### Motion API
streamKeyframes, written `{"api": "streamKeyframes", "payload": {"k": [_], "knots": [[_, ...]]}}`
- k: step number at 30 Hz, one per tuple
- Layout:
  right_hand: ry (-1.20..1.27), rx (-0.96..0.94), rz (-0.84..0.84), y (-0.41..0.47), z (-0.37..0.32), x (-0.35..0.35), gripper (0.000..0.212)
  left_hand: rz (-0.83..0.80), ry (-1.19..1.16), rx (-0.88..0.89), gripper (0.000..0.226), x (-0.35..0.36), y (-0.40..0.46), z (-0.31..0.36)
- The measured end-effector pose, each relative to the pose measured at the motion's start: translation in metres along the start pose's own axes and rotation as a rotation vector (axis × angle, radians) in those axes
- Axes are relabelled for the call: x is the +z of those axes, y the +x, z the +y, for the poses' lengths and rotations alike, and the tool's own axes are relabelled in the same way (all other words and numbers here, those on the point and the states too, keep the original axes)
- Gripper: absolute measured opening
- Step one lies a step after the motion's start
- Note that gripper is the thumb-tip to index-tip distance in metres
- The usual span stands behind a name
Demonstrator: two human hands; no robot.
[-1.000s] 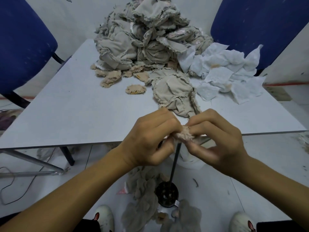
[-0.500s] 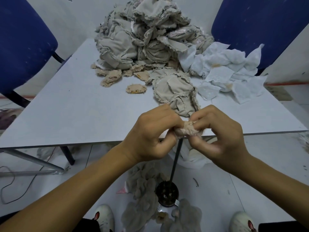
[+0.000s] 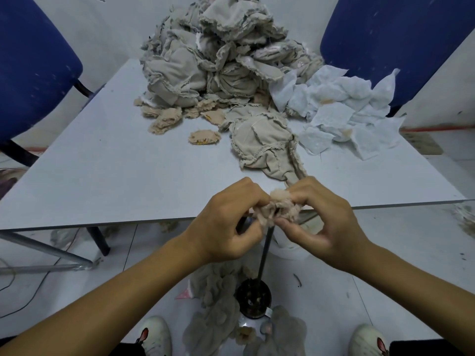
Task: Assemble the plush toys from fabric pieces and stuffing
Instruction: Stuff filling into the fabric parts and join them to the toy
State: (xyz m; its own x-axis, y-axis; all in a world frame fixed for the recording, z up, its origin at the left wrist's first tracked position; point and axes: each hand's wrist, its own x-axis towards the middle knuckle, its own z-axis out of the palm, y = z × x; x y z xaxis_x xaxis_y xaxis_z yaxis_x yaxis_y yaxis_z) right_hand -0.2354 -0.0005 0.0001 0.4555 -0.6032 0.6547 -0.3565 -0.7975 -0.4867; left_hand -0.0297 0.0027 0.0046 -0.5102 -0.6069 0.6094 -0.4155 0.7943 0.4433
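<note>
A small fuzzy beige plush piece (image 3: 279, 208), frayed and crumpled, sits over the top of a thin black upright rod (image 3: 264, 250) just in front of the near edge of the flat pale grey table (image 3: 108, 176). The left hand (image 3: 226, 222) and right hand (image 3: 321, 222) both pinch it with curled fingers. On the table lie a tall heap of grey-beige frayed fabric shells (image 3: 218, 55) and thin white fabric squares (image 3: 341, 109).
</note>
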Motion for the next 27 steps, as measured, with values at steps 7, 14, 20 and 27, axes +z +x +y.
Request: {"api": "streamKeyframes", "payload": {"k": [7,14,20,27], "knots": [[0.236,0.257,0.255,0.03,-0.009,-0.006,0.006,0.175,-0.226,-0.165,0.012,-0.023,0.034,-0.005],[0.544,0.713,0.028,0.048,0.0,-0.001,0.023,0.174,-0.457,-0.483,0.01,-0.02,0.045,-0.02],[0.671,0.814,-0.1,0.052,0.009,-0.001,0.015,0.18,-0.089,-0.555,0.02,-0.007,0.042,-0.03],[0.344,0.872,0.146,0.055,0.011,0.02,0.02,0.297,0.383,-0.243,0.015,0.014,0.039,-0.012]]}}
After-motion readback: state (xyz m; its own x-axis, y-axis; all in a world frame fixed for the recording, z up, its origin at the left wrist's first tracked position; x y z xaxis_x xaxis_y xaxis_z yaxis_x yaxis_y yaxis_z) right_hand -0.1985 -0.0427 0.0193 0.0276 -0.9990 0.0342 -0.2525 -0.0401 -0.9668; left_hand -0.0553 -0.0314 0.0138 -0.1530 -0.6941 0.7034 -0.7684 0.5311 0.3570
